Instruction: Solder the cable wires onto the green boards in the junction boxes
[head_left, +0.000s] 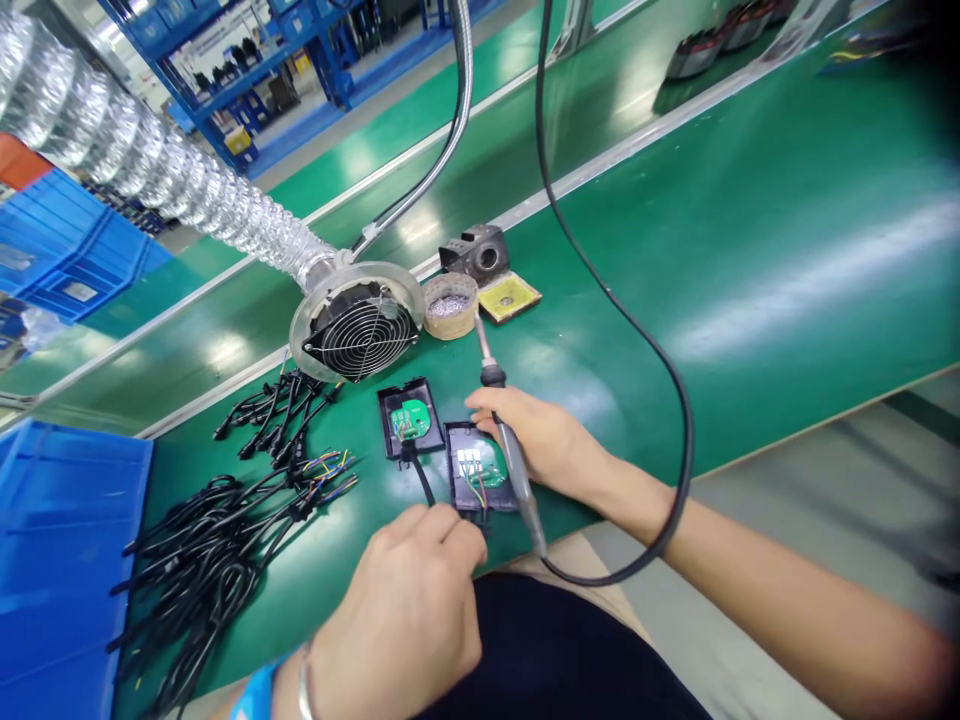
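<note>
My right hand [544, 435] is closed around a soldering iron [516, 470], its metal tip pointing away from me toward a solder pot-like round tub [451, 318]. Beneath that hand lies a black plastic housing [459, 495] holding a green circuit board [491, 468] with thin coloured wires. To its left is a second black housing [384, 425] with another green board [416, 420]. A black cable [422, 478] runs from this second housing to my left hand [409, 600]. The left fingers are curled shut at the cables by the near housing; their tips are hidden.
A fume extractor fan [367, 338] hangs on a silver duct [187, 190]. Behind the iron are a yellow sponge tray [510, 296] and an iron holder [480, 255]. Bundled black cables [217, 560] lie left, beside a blue bin [67, 570]. The iron's cord [660, 355] loops over my right forearm.
</note>
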